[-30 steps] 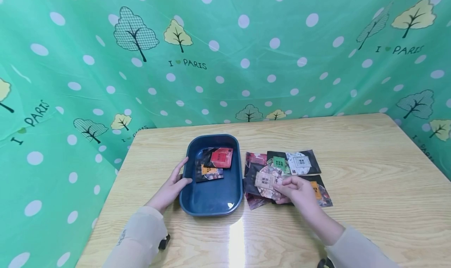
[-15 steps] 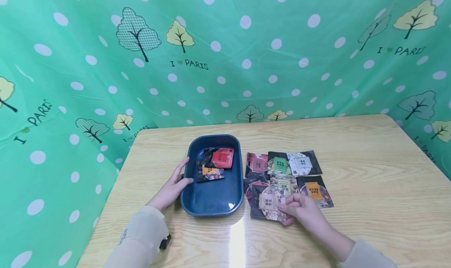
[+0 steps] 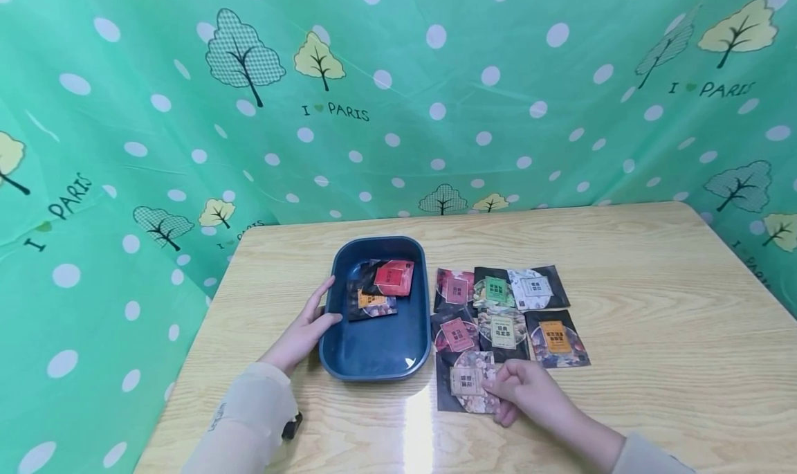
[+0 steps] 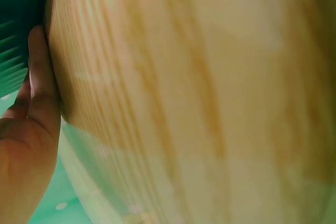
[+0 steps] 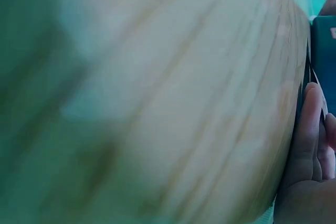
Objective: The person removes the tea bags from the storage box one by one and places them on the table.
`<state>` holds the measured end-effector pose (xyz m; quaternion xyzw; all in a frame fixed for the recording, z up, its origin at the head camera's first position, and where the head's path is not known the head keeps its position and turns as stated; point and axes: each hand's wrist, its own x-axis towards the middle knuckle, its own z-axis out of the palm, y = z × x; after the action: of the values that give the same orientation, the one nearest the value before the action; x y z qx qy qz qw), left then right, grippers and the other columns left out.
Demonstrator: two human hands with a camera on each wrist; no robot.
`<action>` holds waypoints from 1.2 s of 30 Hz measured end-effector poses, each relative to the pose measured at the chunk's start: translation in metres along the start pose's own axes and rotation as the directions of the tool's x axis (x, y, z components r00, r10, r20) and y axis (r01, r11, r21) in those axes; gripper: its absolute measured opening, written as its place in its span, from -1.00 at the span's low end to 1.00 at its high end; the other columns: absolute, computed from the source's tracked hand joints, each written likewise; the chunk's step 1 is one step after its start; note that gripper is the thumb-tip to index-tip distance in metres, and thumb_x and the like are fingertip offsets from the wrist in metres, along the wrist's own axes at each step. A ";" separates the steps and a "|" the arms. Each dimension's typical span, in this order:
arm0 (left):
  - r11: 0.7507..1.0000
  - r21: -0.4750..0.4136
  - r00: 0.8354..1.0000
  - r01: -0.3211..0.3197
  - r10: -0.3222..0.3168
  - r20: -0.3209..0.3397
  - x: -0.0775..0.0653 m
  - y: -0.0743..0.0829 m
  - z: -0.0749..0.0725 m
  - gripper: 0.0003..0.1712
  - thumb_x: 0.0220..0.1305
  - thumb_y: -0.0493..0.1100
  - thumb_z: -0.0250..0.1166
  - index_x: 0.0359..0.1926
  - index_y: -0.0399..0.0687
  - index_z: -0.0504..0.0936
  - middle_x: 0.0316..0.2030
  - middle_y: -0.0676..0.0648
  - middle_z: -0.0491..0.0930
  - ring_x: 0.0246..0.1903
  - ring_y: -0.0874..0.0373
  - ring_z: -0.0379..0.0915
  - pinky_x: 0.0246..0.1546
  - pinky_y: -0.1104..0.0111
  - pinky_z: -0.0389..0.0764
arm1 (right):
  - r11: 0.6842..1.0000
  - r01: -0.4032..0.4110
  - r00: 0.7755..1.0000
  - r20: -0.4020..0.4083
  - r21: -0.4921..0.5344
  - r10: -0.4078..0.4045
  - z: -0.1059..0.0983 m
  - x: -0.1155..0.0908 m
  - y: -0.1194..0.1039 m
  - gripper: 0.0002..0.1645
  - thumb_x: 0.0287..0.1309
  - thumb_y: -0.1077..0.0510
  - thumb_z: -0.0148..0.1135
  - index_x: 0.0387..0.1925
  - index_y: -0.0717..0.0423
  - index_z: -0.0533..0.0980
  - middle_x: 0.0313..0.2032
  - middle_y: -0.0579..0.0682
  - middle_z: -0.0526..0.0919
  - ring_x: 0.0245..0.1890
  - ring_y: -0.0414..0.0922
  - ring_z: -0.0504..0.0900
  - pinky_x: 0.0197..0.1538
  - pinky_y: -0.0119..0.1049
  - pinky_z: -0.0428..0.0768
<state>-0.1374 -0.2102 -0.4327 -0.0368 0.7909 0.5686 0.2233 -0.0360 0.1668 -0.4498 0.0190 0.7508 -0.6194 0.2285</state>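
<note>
On wooden tabletop [image 3: 654, 273], pinching floral sachet [image 3: 462, 383] at its edge with right grip [image 3: 529, 391], in front of other sachets [image 3: 506, 334], perhaps sparing its label; clasping blue tray [image 3: 376, 353] with left grip [image 3: 304, 332], likely for steadiness.

Left sleeve [image 3: 239, 429]: is appearing pale greyish cream, creasing near its cuff
Lettering [image 3: 217, 416]: is running in small, dark characters along the left sleeve
Black fitting [image 3: 291, 426]: is projecting beside the left sleeve
Right sleeve [image 3: 647, 454]: is appearing pale grey
Left hand [image 3: 305, 334], right hand [image 3: 529, 391]: are both showing bare
</note>
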 end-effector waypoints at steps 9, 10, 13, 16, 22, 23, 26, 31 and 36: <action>1.000 -0.013 1.000 -0.006 0.006 0.007 0.000 -0.001 0.000 -0.18 0.45 -0.07 0.07 0.50 0.68 -0.13 0.49 -0.31 0.09 0.42 -0.27 0.18 0.39 -0.11 0.26 | 0.986 0.045 0.999 0.023 -0.162 -0.041 0.003 -0.001 -0.001 -0.67 0.22 0.08 0.32 -0.43 0.29 0.48 -0.68 0.10 0.63 -0.74 -0.08 0.61 -0.63 -0.21 0.63; 1.000 -0.012 1.000 -0.005 0.005 0.007 0.000 -0.001 0.000 -0.18 0.45 -0.07 0.07 0.50 0.68 -0.13 0.49 -0.31 0.09 0.41 -0.27 0.19 0.39 -0.11 0.26 | 0.984 0.046 0.999 0.025 -0.173 -0.042 0.003 -0.001 -0.001 -0.67 0.21 0.08 0.32 -0.44 0.28 0.48 -0.69 0.08 0.62 -0.75 -0.09 0.61 -0.63 -0.21 0.63; 1.000 -0.009 1.000 0.000 0.000 0.005 0.000 0.000 0.001 -0.18 0.45 -0.06 0.07 0.50 0.69 -0.13 0.49 -0.31 0.09 0.41 -0.27 0.19 0.38 -0.11 0.27 | 0.980 0.047 0.999 0.031 -0.193 -0.042 0.004 -0.001 -0.003 -0.68 0.21 0.09 0.32 -0.46 0.26 0.47 -0.69 0.05 0.61 -0.76 -0.11 0.60 -0.64 -0.21 0.63; 1.000 -0.008 1.000 0.004 -0.004 0.003 0.000 0.000 0.001 -0.18 0.45 -0.06 0.07 0.50 0.70 -0.13 0.49 -0.31 0.09 0.42 -0.27 0.18 0.39 -0.11 0.27 | 0.975 0.051 0.998 0.042 -0.216 -0.043 0.004 0.000 -0.005 -0.69 0.22 0.09 0.31 -0.49 0.24 0.47 -0.71 0.03 0.61 -0.79 -0.15 0.59 -0.66 -0.20 0.62; 1.000 -0.009 1.000 0.011 -0.011 0.002 0.000 0.001 0.001 -0.18 0.45 -0.05 0.07 0.50 0.71 -0.14 0.51 -0.30 0.06 0.42 -0.28 0.16 0.39 -0.12 0.25 | 0.966 0.051 0.997 0.061 -0.253 -0.037 0.003 0.002 -0.007 -0.69 0.23 0.10 0.30 -0.50 0.21 0.47 -0.73 0.02 0.60 -0.82 -0.20 0.56 -0.67 -0.20 0.62; 1.000 -0.009 1.000 0.013 -0.013 0.002 0.000 0.001 0.001 -0.18 0.45 -0.05 0.07 0.49 0.71 -0.14 0.51 -0.30 0.06 0.42 -0.28 0.17 0.39 -0.12 0.26 | 0.966 0.052 0.997 0.064 -0.252 -0.037 0.003 0.002 -0.007 -0.69 0.23 0.10 0.30 -0.50 0.21 0.47 -0.73 0.02 0.60 -0.83 -0.20 0.56 -0.67 -0.20 0.61; 1.000 -0.004 1.000 0.016 -0.016 -0.003 -0.001 0.001 0.001 -0.18 0.44 -0.04 0.08 0.49 0.72 -0.13 0.51 -0.29 0.06 0.42 -0.28 0.17 0.39 -0.12 0.26 | 0.968 0.040 0.997 0.072 -0.247 -0.023 0.002 0.001 -0.009 -0.69 0.24 0.10 0.29 -0.50 0.21 0.46 -0.73 0.02 0.60 -0.83 -0.19 0.55 -0.68 -0.17 0.61; 1.000 -0.001 1.000 0.013 -0.013 -0.006 0.000 0.001 0.001 -0.17 0.44 -0.04 0.08 0.49 0.72 -0.13 0.51 -0.29 0.05 0.43 -0.28 0.15 0.39 -0.13 0.23 | 0.969 0.013 0.996 0.084 -0.248 0.008 0.001 0.000 -0.011 -0.67 0.27 0.08 0.26 -0.50 0.22 0.46 -0.70 0.01 0.61 -0.83 -0.22 0.55 -0.67 -0.13 0.62; 1.000 0.005 1.000 0.018 -0.018 -0.011 0.000 0.000 0.000 -0.17 0.44 -0.04 0.09 0.49 0.73 -0.13 0.51 -0.30 0.06 0.43 -0.28 0.14 0.40 -0.13 0.22 | 0.967 -0.008 0.996 0.087 -0.254 0.031 0.000 0.000 -0.011 -0.62 0.26 0.02 0.27 -0.51 0.21 0.46 -0.72 0.01 0.62 -0.84 -0.25 0.54 -0.67 -0.11 0.62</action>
<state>-0.1372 -0.2098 -0.4330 -0.0464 0.7931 0.5645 0.2242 -0.0396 0.1644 -0.4402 -0.0309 0.8123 -0.5166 0.2690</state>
